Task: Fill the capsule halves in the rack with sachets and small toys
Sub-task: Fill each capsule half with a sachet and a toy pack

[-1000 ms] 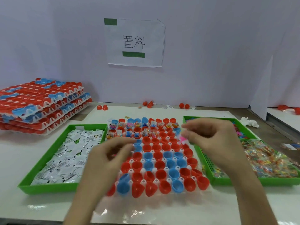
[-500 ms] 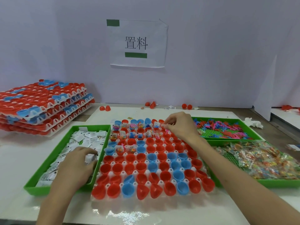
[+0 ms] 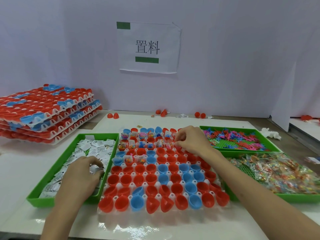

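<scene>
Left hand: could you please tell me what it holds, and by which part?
The left hand pinches a white sachet in the green tray, apparently at its edge.

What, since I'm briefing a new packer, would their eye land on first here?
The rack of red and blue capsule halves at centre, only its far rows filled. The left hand pinches a sachet in the left tray; the right hand reaches the far rows. More racks stack at far left.
</scene>
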Available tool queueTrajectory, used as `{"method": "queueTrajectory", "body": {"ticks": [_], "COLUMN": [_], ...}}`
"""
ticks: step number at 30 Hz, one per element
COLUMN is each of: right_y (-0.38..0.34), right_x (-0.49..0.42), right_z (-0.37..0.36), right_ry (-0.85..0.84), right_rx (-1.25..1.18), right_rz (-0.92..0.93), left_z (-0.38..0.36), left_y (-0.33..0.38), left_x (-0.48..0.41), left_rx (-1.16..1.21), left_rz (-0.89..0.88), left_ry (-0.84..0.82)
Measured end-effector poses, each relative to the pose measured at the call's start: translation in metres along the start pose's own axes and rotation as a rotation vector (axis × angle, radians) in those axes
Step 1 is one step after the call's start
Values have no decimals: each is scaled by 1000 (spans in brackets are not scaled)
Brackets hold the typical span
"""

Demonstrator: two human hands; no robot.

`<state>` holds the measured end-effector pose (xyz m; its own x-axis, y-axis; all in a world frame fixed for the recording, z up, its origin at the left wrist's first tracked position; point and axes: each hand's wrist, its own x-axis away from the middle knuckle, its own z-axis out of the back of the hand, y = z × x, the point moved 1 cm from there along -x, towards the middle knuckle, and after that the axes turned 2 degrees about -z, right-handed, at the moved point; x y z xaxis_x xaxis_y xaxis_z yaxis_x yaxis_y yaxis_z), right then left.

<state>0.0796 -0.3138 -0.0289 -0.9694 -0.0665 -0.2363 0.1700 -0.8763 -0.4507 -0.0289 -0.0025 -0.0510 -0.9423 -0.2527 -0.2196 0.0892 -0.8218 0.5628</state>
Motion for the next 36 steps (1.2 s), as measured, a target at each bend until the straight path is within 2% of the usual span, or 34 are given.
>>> {"method": "queueTrajectory", "body": {"ticks": [13, 18, 26, 36], "right_y": [2, -7, -38, -37], "right_x": [0, -1, -11, -15], "right_z": [3, 4, -13, -22], "right_ry": [-66, 40, -53, 4], "right_rx": [-34, -122, 174, 171], "right_rz": [5, 33, 60, 76], "left_z": [-2, -3, 0, -2], "left_y": [-3, -4, -3, -5], "left_x": [-1, -2, 0, -2], "left_rx": [10, 6, 53, 65], "left_rz": [-5, 3, 31, 32], "left_ry": [24, 18, -7, 7]}}
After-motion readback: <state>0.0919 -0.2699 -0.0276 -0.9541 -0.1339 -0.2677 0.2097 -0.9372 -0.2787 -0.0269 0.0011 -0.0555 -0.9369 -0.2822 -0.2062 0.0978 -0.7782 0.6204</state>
